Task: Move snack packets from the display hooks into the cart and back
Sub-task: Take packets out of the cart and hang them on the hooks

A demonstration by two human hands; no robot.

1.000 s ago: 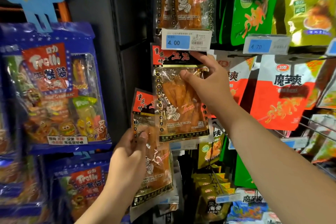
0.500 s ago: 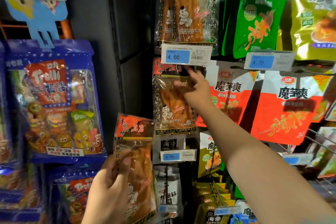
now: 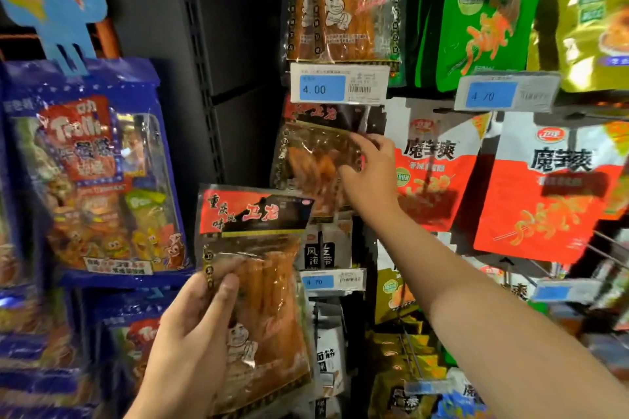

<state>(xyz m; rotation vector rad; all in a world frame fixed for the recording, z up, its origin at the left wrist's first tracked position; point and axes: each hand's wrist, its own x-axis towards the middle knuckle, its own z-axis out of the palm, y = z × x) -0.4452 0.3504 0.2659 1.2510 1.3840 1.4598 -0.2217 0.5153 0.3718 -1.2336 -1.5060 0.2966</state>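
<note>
The left hand (image 3: pixel 190 333) has its grip closed on a snack packet (image 3: pixel 253 286). The thumb lies across the clear front near the left edge and the fingers are tucked behind. The packet stands upright above and to the right of that grip, with its red and black header on top, and it is off the display.

The right hand (image 3: pixel 369 173) reaches up and away, well above the left grip. Its grip is narrow, with fingers over and thumb under the right edge of a hanging packet (image 3: pixel 313 160) of the same kind. That packet is blurred and tilts to the left of the grip.

Just above this grip sits a price tag (image 3: pixel 338 88) reading 4.00. Red-and-white packets (image 3: pixel 432 167) hang just to its right. A blue candy bag (image 3: pixel 92 173) hangs far to the left of both grips.
</note>
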